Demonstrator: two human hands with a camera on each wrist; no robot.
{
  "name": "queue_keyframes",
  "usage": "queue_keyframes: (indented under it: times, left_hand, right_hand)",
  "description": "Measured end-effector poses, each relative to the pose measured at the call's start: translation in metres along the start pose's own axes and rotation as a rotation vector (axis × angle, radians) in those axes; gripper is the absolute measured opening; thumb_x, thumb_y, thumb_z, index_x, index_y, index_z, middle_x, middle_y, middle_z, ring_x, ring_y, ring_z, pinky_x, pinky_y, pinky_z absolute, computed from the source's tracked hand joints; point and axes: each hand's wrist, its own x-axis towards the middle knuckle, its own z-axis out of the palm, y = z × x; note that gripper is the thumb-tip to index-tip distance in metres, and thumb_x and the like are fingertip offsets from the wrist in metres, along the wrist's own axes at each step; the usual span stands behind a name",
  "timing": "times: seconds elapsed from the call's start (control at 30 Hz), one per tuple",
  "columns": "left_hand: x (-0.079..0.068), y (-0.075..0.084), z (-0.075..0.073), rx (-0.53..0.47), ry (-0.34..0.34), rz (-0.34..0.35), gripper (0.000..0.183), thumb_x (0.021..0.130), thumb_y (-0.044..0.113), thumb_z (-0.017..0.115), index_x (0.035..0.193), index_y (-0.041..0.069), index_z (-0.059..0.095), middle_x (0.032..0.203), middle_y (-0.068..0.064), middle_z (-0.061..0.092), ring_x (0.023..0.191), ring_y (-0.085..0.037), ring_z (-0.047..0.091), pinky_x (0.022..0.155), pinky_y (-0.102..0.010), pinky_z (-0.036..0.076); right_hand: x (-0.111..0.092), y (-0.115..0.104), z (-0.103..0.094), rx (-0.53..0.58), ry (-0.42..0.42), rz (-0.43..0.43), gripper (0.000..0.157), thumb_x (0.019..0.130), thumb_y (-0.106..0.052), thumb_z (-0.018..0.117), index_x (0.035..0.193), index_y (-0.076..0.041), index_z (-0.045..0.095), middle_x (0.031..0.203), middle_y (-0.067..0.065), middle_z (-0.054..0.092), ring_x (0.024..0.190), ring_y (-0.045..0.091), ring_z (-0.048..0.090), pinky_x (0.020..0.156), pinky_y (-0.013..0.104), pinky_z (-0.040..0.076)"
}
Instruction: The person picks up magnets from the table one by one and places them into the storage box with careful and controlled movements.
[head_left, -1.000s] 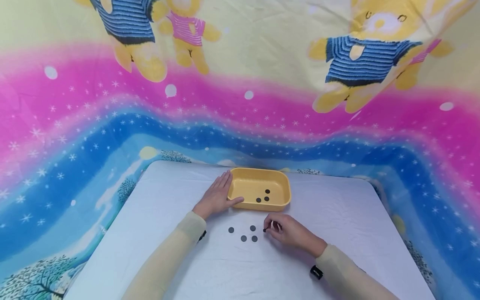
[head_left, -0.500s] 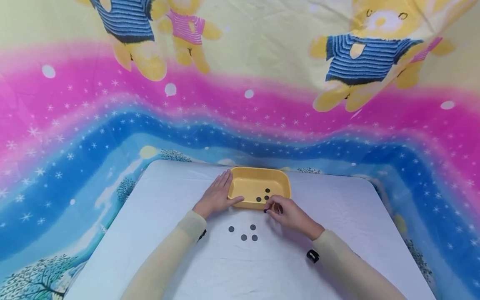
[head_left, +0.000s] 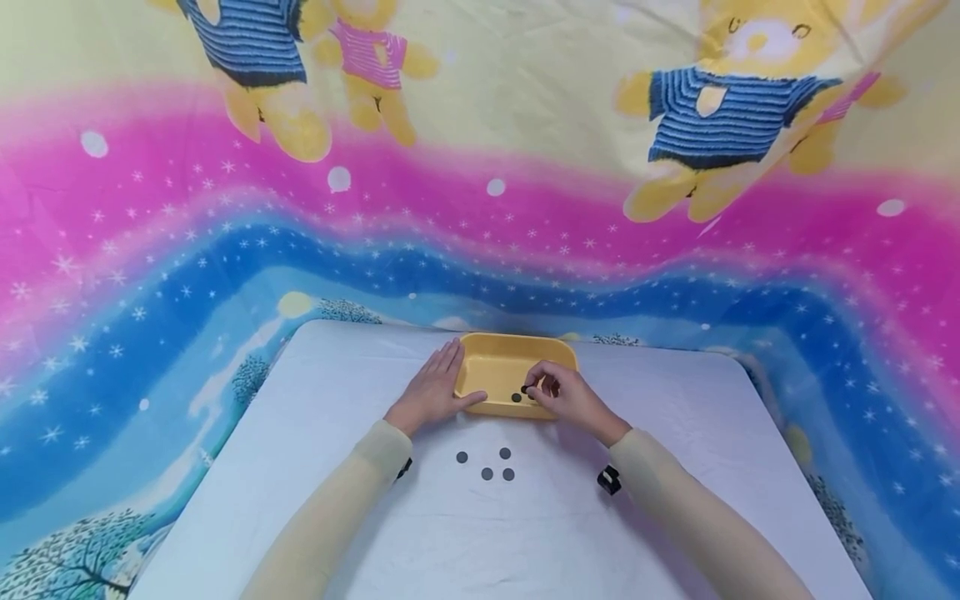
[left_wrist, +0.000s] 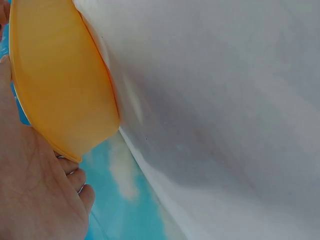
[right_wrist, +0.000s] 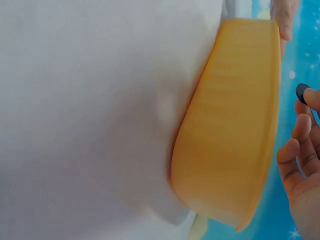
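A yellow rectangular plastic bin [head_left: 508,410] stands near the far edge of the table. My left hand [head_left: 430,396] rests on its left end, fingers straight and thumb over the front rim. Above the bin's right part, my right hand [head_left: 573,398] pinches a small dark round disc [right_wrist: 302,93] between thumb and fingertips. One dark disc [head_left: 516,397] shows on the bin floor; the right hand hides most of the area beside it. Several grey discs [head_left: 505,453] lie flat on the table in front of the bin.
A white cloth [head_left: 420,533] covers the table. Behind it hangs a patterned curtain [head_left: 480,250] with bears and snowflakes, close to the bin's back. A black wrist strap [head_left: 609,479] hangs by the right sleeve.
My right hand has moved away from me with the pinched disc, from the table in front of the bin to above its inside. The left hand has stayed on the bin.
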Motion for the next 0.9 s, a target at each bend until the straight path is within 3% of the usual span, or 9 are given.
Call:
queue_keyframes:
  times: [0.4,0.7,0.9]
  left_hand:
    - [-0.001,0.0,-0.001,-0.01,0.001,-0.005,0.114,0.1,0.081,0.045,0.171,0.003,0.004,0.181,-0.013,0.0,0.167,-0.028,0.003,0.135,-0.041,0.006]
    - [0.0,-0.001,0.0,-0.018,0.016,0.019,0.112,0.101,0.077,0.049,0.171,0.001,0.007,0.18,-0.015,0.003,0.167,-0.033,0.007,0.135,-0.044,0.007]
    - [-0.002,-0.001,-0.002,-0.001,0.002,0.019,0.114,0.1,0.082,0.043,0.171,0.001,0.006,0.18,-0.015,0.001,0.167,-0.031,0.006,0.135,-0.041,0.006]
  right_hand:
    - [0.023,0.017,0.005,0.005,0.02,0.17,0.008,0.104,-0.009,0.073,0.109,-0.013,0.068,0.104,0.003,0.073,0.085,0.019,0.064,0.07,0.031,0.056]
    - [0.041,0.025,0.013,-0.057,0.004,0.18,0.007,0.103,-0.01,0.074,0.106,-0.013,0.069,0.1,0.0,0.072,0.082,0.018,0.062,0.069,0.032,0.055]
    - [0.048,0.029,0.016,-0.045,0.012,0.226,0.005,0.103,-0.01,0.073,0.107,-0.011,0.07,0.102,0.003,0.072,0.084,0.02,0.061,0.072,0.035,0.054]
